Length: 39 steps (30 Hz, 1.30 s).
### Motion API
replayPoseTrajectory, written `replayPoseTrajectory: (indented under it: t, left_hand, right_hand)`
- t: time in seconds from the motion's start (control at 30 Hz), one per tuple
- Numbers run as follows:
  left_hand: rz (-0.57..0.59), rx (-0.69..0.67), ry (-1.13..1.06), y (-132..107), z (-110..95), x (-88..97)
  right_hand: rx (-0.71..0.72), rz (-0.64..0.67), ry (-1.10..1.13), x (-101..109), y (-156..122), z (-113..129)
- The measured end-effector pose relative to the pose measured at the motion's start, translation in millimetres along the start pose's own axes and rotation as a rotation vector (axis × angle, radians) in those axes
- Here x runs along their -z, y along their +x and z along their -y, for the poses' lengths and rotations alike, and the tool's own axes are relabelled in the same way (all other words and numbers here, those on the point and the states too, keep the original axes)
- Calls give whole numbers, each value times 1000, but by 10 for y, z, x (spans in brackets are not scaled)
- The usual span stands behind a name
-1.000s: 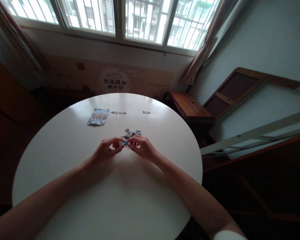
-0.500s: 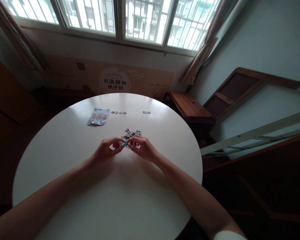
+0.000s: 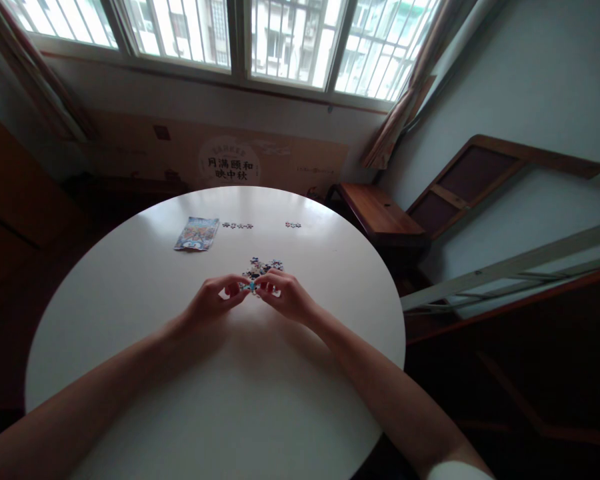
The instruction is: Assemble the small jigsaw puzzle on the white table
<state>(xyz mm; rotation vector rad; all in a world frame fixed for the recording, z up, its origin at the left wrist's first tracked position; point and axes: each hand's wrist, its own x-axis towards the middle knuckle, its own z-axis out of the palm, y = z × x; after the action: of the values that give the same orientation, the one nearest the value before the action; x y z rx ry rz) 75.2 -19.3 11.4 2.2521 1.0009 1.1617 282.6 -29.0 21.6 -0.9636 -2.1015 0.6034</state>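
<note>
Both my hands meet near the middle of a round white table [image 3: 130,373]. My left hand [image 3: 211,301] and my right hand [image 3: 286,295] pinch a small blue jigsaw piece [image 3: 251,286] between their fingertips, fingers curled. Just beyond the fingertips lies a small heap of loose jigsaw pieces [image 3: 261,268]. A colourful printed picture card [image 3: 197,233] lies flat at the far left of the table. Two short rows of joined pieces rest near the far edge, one [image 3: 237,225] by the card and one [image 3: 293,225] further right.
A wooden side table [image 3: 377,213] stands right behind the round table. Wooden frames [image 3: 480,180] lean on the right wall. A cardboard sheet with printed characters [image 3: 229,164] stands under the barred window [image 3: 240,33]. Dark furniture lies to the left.
</note>
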Motion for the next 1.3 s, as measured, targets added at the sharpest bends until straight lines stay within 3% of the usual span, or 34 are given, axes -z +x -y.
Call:
replayPoseTrajectory:
  t: [0.57,0.77,0.97,1.13,1.3]
  left_hand:
    - [-7,3,22,-14,26,10]
    - [3,-4,28,-10,26,11]
    - [12,47,1,0,-32,12]
    - [18,27,-23,10,-52,21]
    - [33,31,-22,-2,-12,18]
  right_hand:
    - [-9,-30,2,48,12,-12]
    - [-130,-146,-127,309,45,-196]
    - [-377,-196,-388,629,17,-453]
    - [-492,-127,-569,667,-33,-591]
    - [-526,-139,-681,657,-49,-611]
